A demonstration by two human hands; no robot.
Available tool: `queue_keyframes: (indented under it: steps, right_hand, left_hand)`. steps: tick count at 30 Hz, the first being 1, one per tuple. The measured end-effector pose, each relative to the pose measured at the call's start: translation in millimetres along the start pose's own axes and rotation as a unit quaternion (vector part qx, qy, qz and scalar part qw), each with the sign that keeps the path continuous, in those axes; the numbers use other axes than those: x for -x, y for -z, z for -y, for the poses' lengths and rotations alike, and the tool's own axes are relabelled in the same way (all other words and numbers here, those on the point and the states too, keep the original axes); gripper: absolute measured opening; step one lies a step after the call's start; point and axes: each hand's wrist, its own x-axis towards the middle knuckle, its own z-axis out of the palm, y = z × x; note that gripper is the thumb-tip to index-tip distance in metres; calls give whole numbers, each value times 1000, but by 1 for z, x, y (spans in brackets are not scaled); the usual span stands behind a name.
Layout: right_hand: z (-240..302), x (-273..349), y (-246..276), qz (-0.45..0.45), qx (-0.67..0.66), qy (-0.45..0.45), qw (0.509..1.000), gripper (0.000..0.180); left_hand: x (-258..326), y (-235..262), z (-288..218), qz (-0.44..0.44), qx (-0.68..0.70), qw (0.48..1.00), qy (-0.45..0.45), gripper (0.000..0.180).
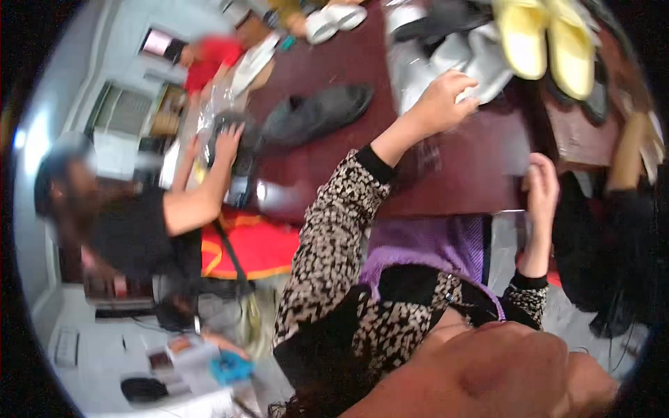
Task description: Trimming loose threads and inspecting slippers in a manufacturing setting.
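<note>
A crumpled white-grey plastic wrapper [481, 59] lies bunched on the dark red bench [474, 167] at about one o'clock, its folds glossy and blurred. Just beyond it, touching, rests a pale yellow pair of shoes [547, 42].

A clear plastic bag [216, 104] lies crumpled at the far left of the dark red counter [481, 167], under a co-worker's hand. A silvery-white wrapper [446, 59] sits at the counter's far side beside yellow shoes. A pink-lit screen [157, 43] hangs on the wall at upper left. Small packets, one teal [230, 367], lie on the floor at lower left, blurred.
</note>
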Motion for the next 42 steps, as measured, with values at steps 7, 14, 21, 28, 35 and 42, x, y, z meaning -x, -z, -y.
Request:
queue_keyframes:
  steps: [7, 14, 21, 28, 35, 42]
  right_hand:
    - [-14, -8, 5, -13, -3, -25, 1000, 13]
    - [-28, -8, 2, -59, -42, 1, 997, 10]
    - [-34, -8, -3, -62, -28, 25, 997, 11]
    - [-13, -12, -11, -53, -129, 7, 990, 18]
    - [35, -19, -75, 39, -86, -41, 995, 30]
    - [56, 9, -132, 104, -122, -104, 982, 24]
  left_hand:
    - [130, 132, 85, -225, -323, 915, 93, 36]
    - [179, 216, 116, -298, -408, 805, 312, 60]
    - [152, 221, 139, -235, -284, 825, 428, 74]
    - [171, 221, 145, -395, -146, 848, 322, 69]
    - [161, 176, 57, -418, 106, 869, 244, 59]
    - [176, 115, 10, -343, -10, 916, 210, 56]
